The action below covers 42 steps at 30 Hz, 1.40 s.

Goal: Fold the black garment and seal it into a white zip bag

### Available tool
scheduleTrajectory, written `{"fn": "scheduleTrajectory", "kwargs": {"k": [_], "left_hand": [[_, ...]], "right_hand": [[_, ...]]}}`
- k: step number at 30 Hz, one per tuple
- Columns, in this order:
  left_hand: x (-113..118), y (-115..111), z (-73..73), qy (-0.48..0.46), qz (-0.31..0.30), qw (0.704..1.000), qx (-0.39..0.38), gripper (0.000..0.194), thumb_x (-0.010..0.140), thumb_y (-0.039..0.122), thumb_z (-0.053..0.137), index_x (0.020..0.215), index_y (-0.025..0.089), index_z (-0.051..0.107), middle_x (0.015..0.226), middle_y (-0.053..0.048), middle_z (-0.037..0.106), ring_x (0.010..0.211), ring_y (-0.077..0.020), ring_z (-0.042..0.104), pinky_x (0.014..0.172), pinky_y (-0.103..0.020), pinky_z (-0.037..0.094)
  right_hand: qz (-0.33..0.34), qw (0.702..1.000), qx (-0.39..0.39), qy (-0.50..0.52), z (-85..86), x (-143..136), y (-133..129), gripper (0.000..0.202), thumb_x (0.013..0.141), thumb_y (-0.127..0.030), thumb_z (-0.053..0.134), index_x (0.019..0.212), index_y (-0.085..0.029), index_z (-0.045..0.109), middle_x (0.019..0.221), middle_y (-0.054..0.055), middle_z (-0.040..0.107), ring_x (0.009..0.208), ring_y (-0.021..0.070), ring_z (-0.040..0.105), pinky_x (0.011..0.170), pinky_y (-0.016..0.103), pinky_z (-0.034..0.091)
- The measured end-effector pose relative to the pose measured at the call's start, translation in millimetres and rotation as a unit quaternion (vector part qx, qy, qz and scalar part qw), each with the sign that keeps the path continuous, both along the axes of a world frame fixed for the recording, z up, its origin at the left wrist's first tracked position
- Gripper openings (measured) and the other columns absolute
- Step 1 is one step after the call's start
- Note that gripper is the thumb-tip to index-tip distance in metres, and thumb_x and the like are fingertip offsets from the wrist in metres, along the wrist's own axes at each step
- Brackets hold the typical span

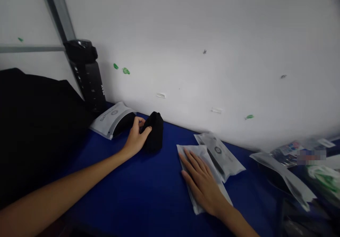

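My left hand pinches a folded piece of black cloth that stands up from the blue table near the wall. Just left of it lies a frosted zip bag with a black item showing at its mouth. My right hand rests flat, fingers stretched out, on a frosted zip bag on the table. Partly under that one sits a second frosted bag with a round printed logo and something dark inside.
A black bottle stands against the wall at the left, beside a large black fabric shape. Another frosted bag and clear plastic packets lie at the right. The white wall bounds the blue table behind.
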<state>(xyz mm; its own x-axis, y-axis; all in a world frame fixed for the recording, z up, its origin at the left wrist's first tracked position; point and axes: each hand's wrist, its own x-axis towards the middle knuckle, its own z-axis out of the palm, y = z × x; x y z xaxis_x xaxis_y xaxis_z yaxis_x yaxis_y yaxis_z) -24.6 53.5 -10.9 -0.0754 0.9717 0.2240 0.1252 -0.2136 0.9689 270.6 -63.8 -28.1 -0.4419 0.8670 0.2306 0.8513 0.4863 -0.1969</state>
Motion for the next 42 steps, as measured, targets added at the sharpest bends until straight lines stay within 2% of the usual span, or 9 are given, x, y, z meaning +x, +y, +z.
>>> {"fn": "scheduleTrajectory", "kwargs": {"k": [8,12,16,20,25,31,37,39,42], "left_hand": [[2.7,-0.7,-3.1,-0.002,-0.012,1.000,0.022,0.024,0.092,0.035,0.063,0.104,0.025,0.045,0.094,0.002,0.062,0.089,-0.0188,0.062,0.080,-0.032,0.045],[2.2,-1.3,-2.0,0.009,-0.023,0.999,0.020,0.025,0.093,0.035,0.064,0.104,0.025,0.044,0.096,0.001,0.062,0.092,-0.0191,0.062,0.083,-0.033,0.046],[3.5,-3.5,0.0,0.016,-0.029,0.999,0.003,0.029,0.092,0.037,0.065,0.107,0.026,0.043,0.101,0.000,0.065,0.081,-0.0168,0.061,0.075,-0.031,0.047],[8.1,-9.9,2.8,0.018,-0.043,0.999,-0.013,0.038,0.094,0.044,0.067,0.114,0.027,0.041,0.108,-0.002,0.067,0.077,-0.0155,0.063,0.070,-0.030,0.048],[15.8,-21.3,3.3,0.022,-0.166,0.986,0.012,0.030,0.109,0.054,0.045,0.123,0.028,0.040,0.110,-0.003,0.067,0.090,-0.0178,0.068,0.078,-0.032,0.055],[22.9,-29.1,-0.5,0.032,-0.279,0.960,0.021,0.039,0.106,0.042,0.059,0.135,0.030,0.036,0.117,-0.006,0.062,0.096,-0.0193,0.070,0.077,-0.033,0.059],[21.8,-30.1,3.2,0.160,-0.241,0.954,0.076,0.055,0.095,0.026,0.067,0.137,0.029,0.032,0.109,-0.003,0.062,0.090,-0.0194,0.067,0.082,-0.039,0.058],[20.6,-29.6,3.9,0.205,-0.230,0.948,0.082,0.055,0.095,0.025,0.066,0.138,0.029,0.033,0.110,-0.003,0.063,0.092,-0.0210,0.067,0.084,-0.042,0.058],[18.6,-29.5,4.2,0.255,-0.198,0.938,0.123,0.056,0.092,0.022,0.067,0.140,0.028,0.037,0.129,-0.009,0.060,0.118,-0.0277,0.064,0.104,-0.050,0.055]], "right_hand": [[-0.075,0.994,0.068,-0.037,-27.0,65.5,-52.1,0.062,0.112,-0.047,0.043,0.171,-0.035,0.028,0.171,0.007,0.043,0.155,0.0391,0.044,0.109,0.067,0.055],[-0.089,0.990,0.108,0.022,-17.2,79.5,-33.3,0.046,0.111,-0.043,0.045,0.155,-0.033,0.055,0.152,0.012,0.062,0.135,0.0386,0.061,0.104,0.067,0.056],[-0.094,0.978,0.105,0.151,8.0,45.9,8.5,0.030,0.110,-0.040,0.051,0.132,-0.028,0.069,0.134,0.012,0.068,0.126,0.0324,0.065,0.108,0.058,0.055],[0.013,0.970,0.003,0.244,18.6,-3.8,46.2,0.048,0.110,-0.040,0.052,0.157,-0.031,0.048,0.152,0.012,0.060,0.128,0.0255,0.067,0.103,0.046,0.060],[0.082,0.978,-0.049,0.184,8.7,-30.8,51.1,0.069,0.112,-0.040,0.050,0.172,-0.038,0.016,0.171,0.010,0.042,0.153,0.0285,0.048,0.120,0.054,0.047],[0.067,0.983,0.031,0.166,1.2,-30.1,42.9,0.098,0.102,-0.050,0.067,0.174,-0.032,0.003,0.176,0.016,0.031,0.158,0.0377,0.039,0.121,0.062,0.045],[0.112,0.964,0.196,0.141,1.7,-34.3,42.9,0.105,0.098,-0.030,0.073,0.173,-0.036,0.000,0.182,0.009,0.000,0.166,0.0374,0.019,0.123,0.064,0.041],[0.114,0.950,0.265,0.122,2.2,-33.8,40.7,0.107,0.096,-0.019,0.073,0.173,-0.039,0.002,0.182,0.003,0.002,0.166,0.0352,0.020,0.125,0.063,0.038],[0.091,0.949,0.296,0.064,4.2,-30.7,37.6,0.099,0.094,-0.011,0.067,0.172,-0.043,0.014,0.180,0.000,0.018,0.163,0.0339,0.029,0.128,0.063,0.032]]}}
